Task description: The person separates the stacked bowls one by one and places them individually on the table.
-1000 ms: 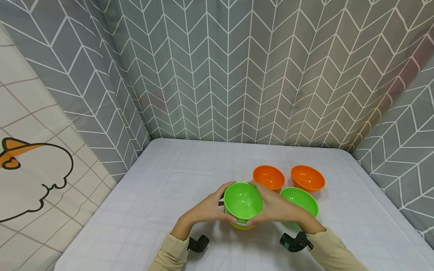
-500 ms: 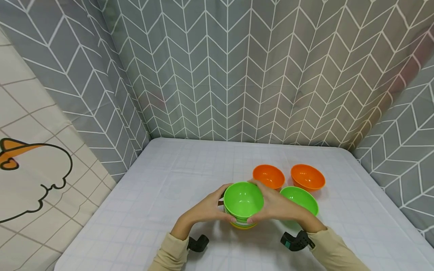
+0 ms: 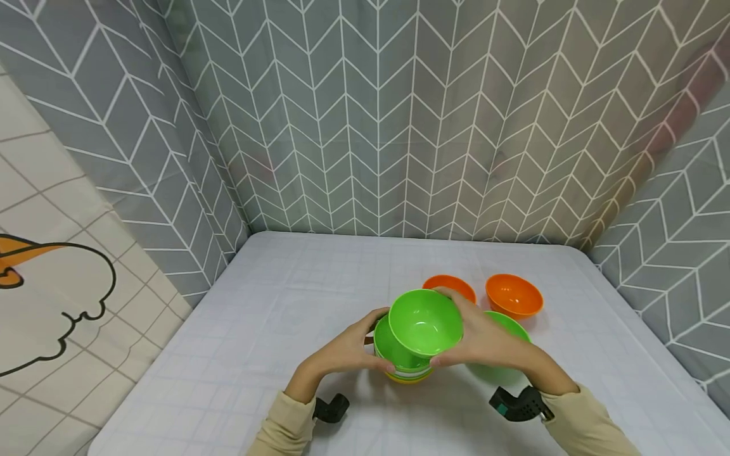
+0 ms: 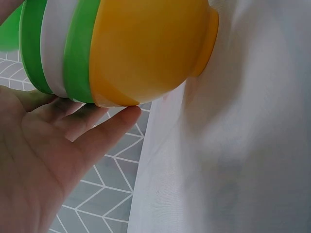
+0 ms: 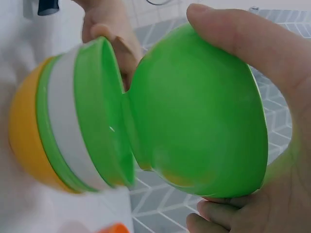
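Note:
In the head view my right hand (image 3: 485, 335) grips a green bowl (image 3: 424, 323) by its sides, thumb at the front, held just above and right of a stack of bowls (image 3: 390, 348). My left hand (image 3: 345, 348) holds that stack from the left. The right wrist view shows its layers: a yellow bowl (image 5: 26, 126) at the bottom, then a green one, a white bowl (image 5: 65, 102) and a green bowl (image 5: 92, 107) on top. The gripped bowl's foot is right at the top bowl's rim. Fingertips (image 4: 132, 115) of my left hand touch the yellow bowl's side.
Behind my right hand are two orange bowls, one (image 3: 447, 285) partly hidden and one (image 3: 514, 297) farther right. Another green bowl (image 3: 509, 324) stands partly covered by my right forearm. All rest on a table (image 3: 228, 354) with a white cloth, before a patterned grey curtain (image 3: 365, 126).
My right hand has lifted the top green bowl off the stack, moving up and right, which exposes another green bowl beneath. My left hand has stayed on the stack.

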Tool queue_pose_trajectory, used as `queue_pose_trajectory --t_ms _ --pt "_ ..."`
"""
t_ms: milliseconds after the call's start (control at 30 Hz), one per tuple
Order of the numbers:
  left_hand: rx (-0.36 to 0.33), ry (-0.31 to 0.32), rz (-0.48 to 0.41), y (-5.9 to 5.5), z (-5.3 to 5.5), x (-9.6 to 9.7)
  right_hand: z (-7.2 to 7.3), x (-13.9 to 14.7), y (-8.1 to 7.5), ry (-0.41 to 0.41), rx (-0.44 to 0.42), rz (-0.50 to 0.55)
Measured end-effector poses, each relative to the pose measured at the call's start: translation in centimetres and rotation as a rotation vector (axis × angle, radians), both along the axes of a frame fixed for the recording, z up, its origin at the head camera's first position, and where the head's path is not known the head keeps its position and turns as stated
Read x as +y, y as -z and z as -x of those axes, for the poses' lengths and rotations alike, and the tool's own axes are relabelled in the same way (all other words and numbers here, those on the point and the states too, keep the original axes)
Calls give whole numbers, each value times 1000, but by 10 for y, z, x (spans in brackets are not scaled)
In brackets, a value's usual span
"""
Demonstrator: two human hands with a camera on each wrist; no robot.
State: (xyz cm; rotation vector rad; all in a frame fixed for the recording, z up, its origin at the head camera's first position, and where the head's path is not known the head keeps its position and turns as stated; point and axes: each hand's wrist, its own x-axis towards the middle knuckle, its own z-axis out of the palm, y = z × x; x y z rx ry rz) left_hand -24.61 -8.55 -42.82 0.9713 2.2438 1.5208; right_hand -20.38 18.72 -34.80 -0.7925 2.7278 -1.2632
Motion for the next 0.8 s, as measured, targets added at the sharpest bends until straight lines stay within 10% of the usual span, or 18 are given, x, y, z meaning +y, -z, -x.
queue_pose_trajectory --t_ms 800 --pt "-5 -26 56 -1 -2 0 -27 99 -11 321 58 -61"
